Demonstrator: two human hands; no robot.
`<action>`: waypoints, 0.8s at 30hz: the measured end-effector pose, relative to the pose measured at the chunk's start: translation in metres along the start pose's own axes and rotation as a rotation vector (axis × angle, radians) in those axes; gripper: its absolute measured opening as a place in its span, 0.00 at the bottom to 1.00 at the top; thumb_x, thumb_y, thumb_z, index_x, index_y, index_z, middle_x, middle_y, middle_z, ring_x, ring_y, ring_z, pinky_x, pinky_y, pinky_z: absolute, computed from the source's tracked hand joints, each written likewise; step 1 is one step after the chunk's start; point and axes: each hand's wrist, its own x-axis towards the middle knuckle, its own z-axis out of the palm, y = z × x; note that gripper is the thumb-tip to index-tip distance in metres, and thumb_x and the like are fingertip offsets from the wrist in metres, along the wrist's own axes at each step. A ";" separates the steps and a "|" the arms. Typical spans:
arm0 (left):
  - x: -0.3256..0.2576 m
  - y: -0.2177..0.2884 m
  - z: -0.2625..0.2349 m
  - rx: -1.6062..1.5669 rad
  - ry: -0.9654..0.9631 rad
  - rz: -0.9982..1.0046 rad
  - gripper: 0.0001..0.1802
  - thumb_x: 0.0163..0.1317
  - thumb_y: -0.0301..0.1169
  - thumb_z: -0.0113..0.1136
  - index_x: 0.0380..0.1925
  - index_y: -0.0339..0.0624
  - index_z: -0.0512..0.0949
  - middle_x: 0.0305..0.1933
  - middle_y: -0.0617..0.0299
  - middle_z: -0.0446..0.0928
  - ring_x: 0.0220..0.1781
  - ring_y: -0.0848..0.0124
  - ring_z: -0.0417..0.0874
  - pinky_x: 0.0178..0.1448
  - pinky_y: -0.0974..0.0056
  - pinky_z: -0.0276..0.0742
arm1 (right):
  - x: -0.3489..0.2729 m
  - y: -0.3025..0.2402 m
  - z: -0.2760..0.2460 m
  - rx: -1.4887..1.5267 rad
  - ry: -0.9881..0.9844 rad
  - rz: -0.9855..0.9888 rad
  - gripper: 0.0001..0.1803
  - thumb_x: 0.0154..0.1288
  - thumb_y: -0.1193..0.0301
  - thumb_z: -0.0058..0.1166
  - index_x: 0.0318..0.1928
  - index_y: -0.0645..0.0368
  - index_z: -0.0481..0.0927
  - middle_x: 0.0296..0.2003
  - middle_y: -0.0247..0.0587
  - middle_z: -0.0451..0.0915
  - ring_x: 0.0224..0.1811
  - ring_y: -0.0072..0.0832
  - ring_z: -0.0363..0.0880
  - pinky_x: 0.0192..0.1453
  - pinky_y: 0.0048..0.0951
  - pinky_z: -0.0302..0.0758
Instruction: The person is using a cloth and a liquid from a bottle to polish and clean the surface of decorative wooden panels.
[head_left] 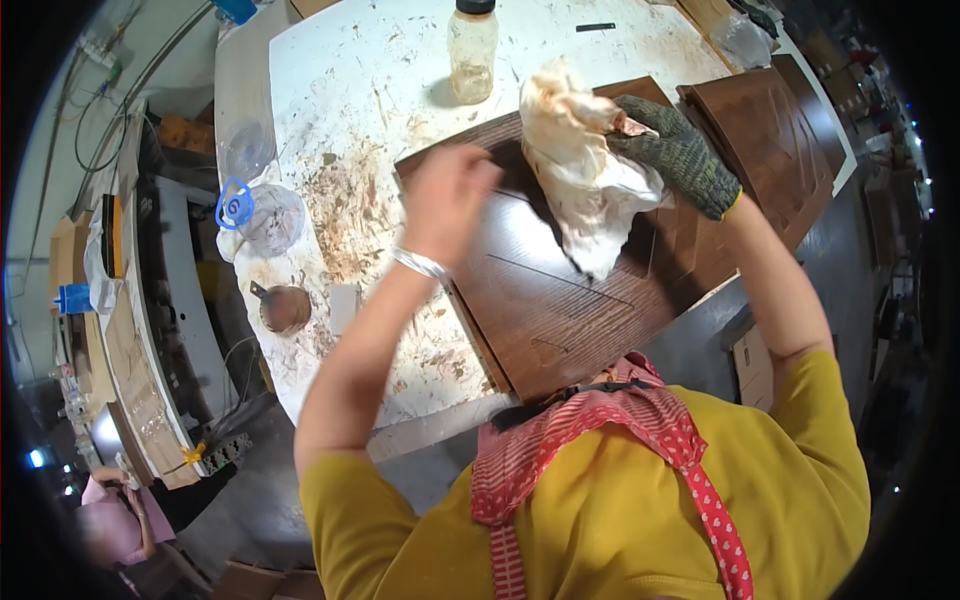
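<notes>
Closed on 1 stained cloth (590, 175), the gloved right hand (682, 158) is above the brown panel (560, 325); the blurred left hand (450, 190), near the panel's far-left corner, has an unclear grip; wiping seems unfinished, how much remains unclear

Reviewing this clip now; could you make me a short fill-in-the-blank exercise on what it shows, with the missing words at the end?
1. The right hand wears a dark knitted ____.
2. That hand grips a stained whitish ____ over the brown panel.
3. The left hand has a pale band around its ____.
4. The clear jar on the white worktop has a lid coloured ____.

Missing words: glove; cloth; wrist; black.
</notes>
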 end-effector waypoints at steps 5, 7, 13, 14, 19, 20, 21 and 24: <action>-0.046 0.058 0.067 -0.169 -0.376 0.073 0.27 0.59 0.35 0.53 0.55 0.31 0.60 0.53 0.44 0.67 0.55 0.47 0.69 0.59 0.55 0.65 | -0.019 0.041 0.063 0.174 -0.003 -0.115 0.22 0.59 0.69 0.53 0.54 0.62 0.71 0.59 0.47 0.66 0.63 0.32 0.63 0.66 0.37 0.62; -0.052 0.055 0.050 -0.244 -0.337 0.164 0.25 0.60 0.35 0.52 0.55 0.34 0.64 0.51 0.45 0.70 0.54 0.50 0.71 0.59 0.57 0.67 | -0.006 0.017 0.058 1.081 -0.059 0.255 0.21 0.57 0.69 0.56 0.52 0.60 0.73 0.55 0.46 0.72 0.57 0.32 0.70 0.60 0.34 0.69; -0.004 -0.031 -0.033 0.214 0.088 -0.096 0.07 0.58 0.30 0.58 0.33 0.39 0.79 0.32 0.58 0.76 0.31 0.67 0.77 0.39 0.66 0.73 | 0.040 0.000 0.034 -0.261 0.191 -0.432 0.19 0.60 0.61 0.54 0.48 0.57 0.75 0.39 0.45 0.80 0.40 0.33 0.80 0.45 0.31 0.77; 0.002 -0.039 -0.030 0.268 0.011 -0.061 0.07 0.56 0.31 0.59 0.31 0.40 0.78 0.31 0.59 0.75 0.31 0.66 0.77 0.38 0.64 0.73 | 0.042 -0.004 0.044 -0.387 0.144 -0.428 0.19 0.60 0.60 0.53 0.48 0.57 0.75 0.41 0.46 0.79 0.42 0.35 0.79 0.47 0.32 0.76; 0.014 -0.043 -0.008 0.502 -0.084 0.204 0.08 0.53 0.33 0.61 0.28 0.43 0.75 0.31 0.59 0.72 0.34 0.62 0.76 0.37 0.60 0.74 | 0.055 0.005 0.066 -0.473 0.093 -0.242 0.19 0.56 0.67 0.56 0.49 0.56 0.76 0.47 0.44 0.77 0.47 0.37 0.77 0.52 0.32 0.73; 0.015 -0.042 -0.007 0.527 -0.091 0.216 0.07 0.53 0.33 0.60 0.28 0.43 0.75 0.31 0.59 0.72 0.35 0.62 0.76 0.37 0.60 0.74 | 0.057 0.009 0.062 -0.364 0.043 -0.093 0.20 0.56 0.64 0.57 0.48 0.56 0.76 0.47 0.43 0.77 0.48 0.39 0.76 0.54 0.34 0.72; 0.016 -0.041 -0.006 0.553 -0.099 0.228 0.07 0.53 0.33 0.60 0.29 0.44 0.74 0.32 0.59 0.72 0.36 0.62 0.76 0.38 0.60 0.74 | 0.056 0.021 0.059 -0.361 0.040 -0.091 0.20 0.56 0.64 0.57 0.48 0.56 0.76 0.47 0.43 0.77 0.48 0.39 0.76 0.54 0.34 0.72; 0.013 -0.043 0.006 0.624 -0.106 0.315 0.05 0.54 0.32 0.58 0.27 0.44 0.74 0.31 0.59 0.71 0.36 0.61 0.75 0.38 0.61 0.75 | 0.047 0.071 0.054 -0.396 0.184 -0.177 0.22 0.59 0.57 0.53 0.49 0.60 0.75 0.45 0.49 0.77 0.48 0.43 0.75 0.53 0.35 0.71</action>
